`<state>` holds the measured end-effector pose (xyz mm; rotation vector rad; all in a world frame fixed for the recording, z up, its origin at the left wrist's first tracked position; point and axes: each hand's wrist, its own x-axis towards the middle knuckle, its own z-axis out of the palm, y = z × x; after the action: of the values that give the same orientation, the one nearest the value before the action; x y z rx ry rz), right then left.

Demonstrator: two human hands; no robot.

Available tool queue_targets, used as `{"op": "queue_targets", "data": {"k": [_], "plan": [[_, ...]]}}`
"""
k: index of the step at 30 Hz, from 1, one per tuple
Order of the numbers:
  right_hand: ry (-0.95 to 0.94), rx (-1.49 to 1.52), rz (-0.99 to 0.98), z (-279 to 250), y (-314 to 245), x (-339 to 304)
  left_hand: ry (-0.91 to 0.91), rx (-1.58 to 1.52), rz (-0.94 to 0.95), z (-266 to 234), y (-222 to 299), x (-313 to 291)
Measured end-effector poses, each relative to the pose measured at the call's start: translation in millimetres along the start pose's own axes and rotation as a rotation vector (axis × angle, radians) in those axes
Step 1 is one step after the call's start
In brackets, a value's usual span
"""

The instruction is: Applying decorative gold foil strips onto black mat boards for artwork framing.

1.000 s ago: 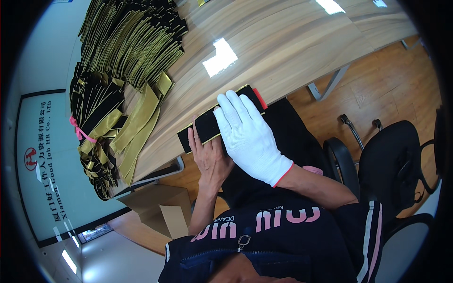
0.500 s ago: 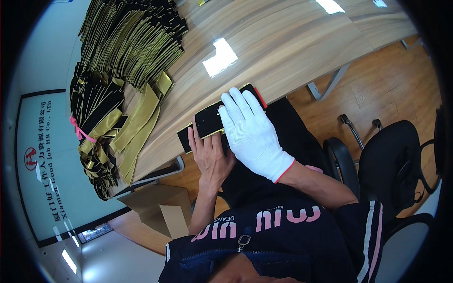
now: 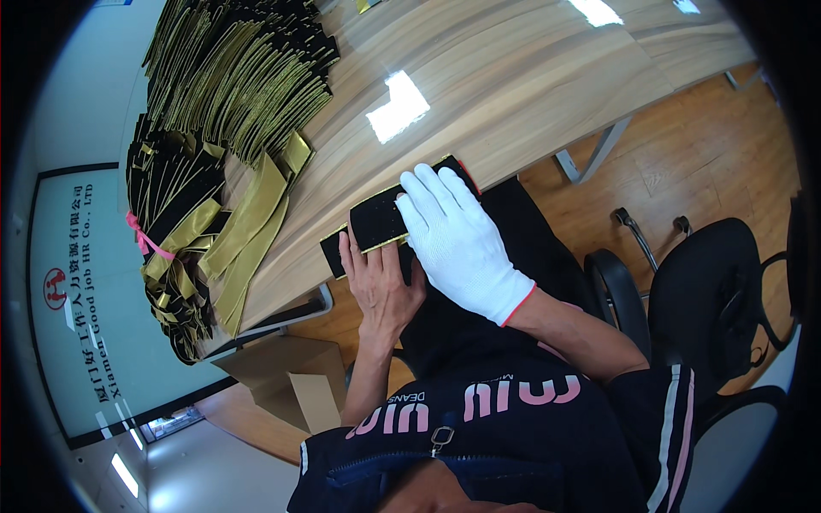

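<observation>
A black velvet-like band (image 3: 376, 224) with gold edging lies at the table's near edge, its left part folded into layers. My bare left hand (image 3: 383, 286) grips it from the near side, with one finger slipped beneath the upper layer. My right hand (image 3: 457, 239), in a white knit glove with a red cuff, lies across the band's right part. Its fingers are stretched out flat and close together, and its thumb is hidden. A thin strip of red (image 3: 469, 178) shows at the band's right end.
Many black and gold bands (image 3: 248, 85) are stacked at the table's far left. Nearer lies a bunch of gold ribbons (image 3: 248, 231) with a pink tie (image 3: 144, 235). An open cardboard box (image 3: 282, 368) stands below the table (image 3: 513, 94); black chairs (image 3: 710, 291) are at right.
The gloved right hand has shifted very slightly along the band, and less of the red strip shows at its right end. The left hand keeps nearly the same place.
</observation>
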<state>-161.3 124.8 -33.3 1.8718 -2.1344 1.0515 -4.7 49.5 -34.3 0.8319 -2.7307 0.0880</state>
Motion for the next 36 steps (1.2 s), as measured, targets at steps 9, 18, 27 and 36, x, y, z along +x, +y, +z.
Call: {"op": "queue_targets", "data": {"k": [9, 18, 27, 36], "plan": [[-0.021, 0.019, -0.028, 0, 3, 0, 0.096, -0.257, -0.104, -8, -7, -5], [-0.052, 0.026, -0.060, 1, 6, -2, 0.291, -0.487, -0.115, -6, -19, -6], [-0.100, -0.003, -0.076, -3, 8, -1, 0.185, -0.354, -0.044, -12, -16, -3], [-0.109, 0.078, -0.040, -13, 4, 2, 0.092, -0.129, 0.016, -2, -16, -5]]}}
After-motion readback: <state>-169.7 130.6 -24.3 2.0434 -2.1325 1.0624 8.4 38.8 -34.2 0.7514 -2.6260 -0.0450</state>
